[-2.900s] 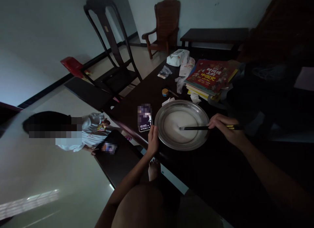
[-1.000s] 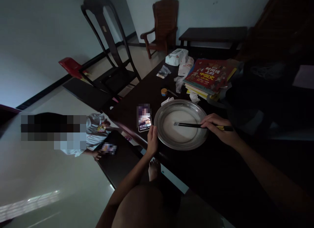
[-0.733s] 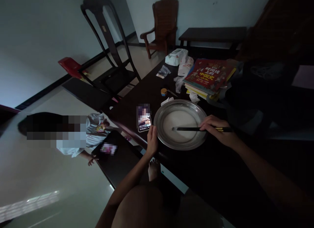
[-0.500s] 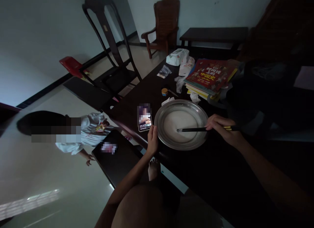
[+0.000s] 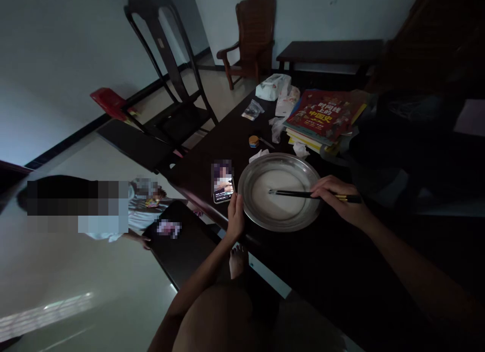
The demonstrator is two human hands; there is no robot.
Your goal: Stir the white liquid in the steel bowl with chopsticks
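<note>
I see a wide, shallow metal pan [image 5: 248, 208] sitting on the dark worktop [image 5: 322, 271] near its left edge. Its rim is dull grey and broad, and the flat bottom is covered by a thin, pale, milky layer of liquid [image 5: 282, 210], smooth and nearly white in this dim light.

My right hand [image 5: 335, 195] rests over the pan's right rim, its grip closed round a pair of dark chopsticks [image 5: 291, 193] with lighter bands near the held end. They lie almost level across the pan, with their tips in the pale liquid a little left of the middle.

My left hand [image 5: 235, 215] is at the pan's near-left rim, fingers curled against the edge; I cannot tell whether they clasp the rim or only press against it.

Just beside that hand, to the left of the pan, a phone [image 5: 223, 183] lies flat with its screen lit. Beyond the pan are a small round tin [image 5: 253, 141], crumpled tissue [image 5: 259, 155], a stack of books [image 5: 322, 117] with a red cover on top, and a tissue pack [image 5: 273, 87] at the far end. Another person [image 5: 113, 210] is on the floor well to the left.
</note>
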